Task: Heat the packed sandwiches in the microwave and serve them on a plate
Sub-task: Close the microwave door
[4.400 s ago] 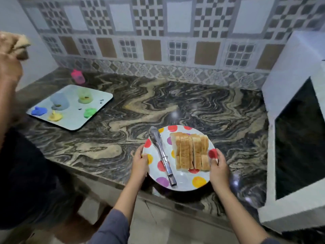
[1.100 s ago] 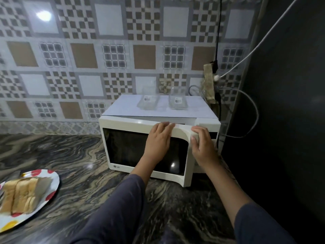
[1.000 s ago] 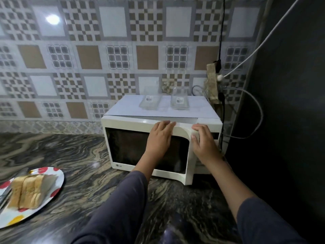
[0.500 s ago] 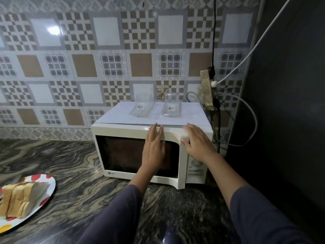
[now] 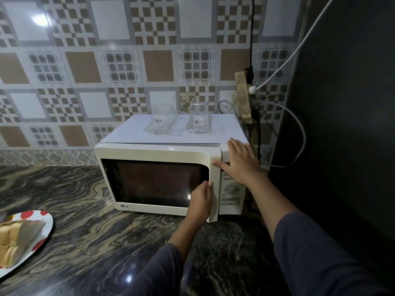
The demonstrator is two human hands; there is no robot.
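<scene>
So we're parked right in front of the microwave, a cream one sitting on the dark swirly counter against the patterned tile wall. Our left hand is low on the door, at the right edge of the dark window next to the handle strip, fingers curled loosely against the front. We honestly can't tell if they're hooked around the edge or just resting there, the angle hides the tips. Our right hand is up at the microwave's top right corner, fingers spread flat and loose, palm over the strip above the control panel, thumb reaching left onto the door frame. Nothing held in either hand. The door looks just about flush with the body, though its right edge seems to stick out a touch at the bottom.

The sandwiches are well off to the left of the microwave, stacked on edge on a polka-dot plate that's half cut off by the frame. On top of the microwave there are two clear plastic containers with barcode labels, side by side, both looking empty. Just right of the microwave a power strip hangs on the wall with cables looping off it.
</scene>
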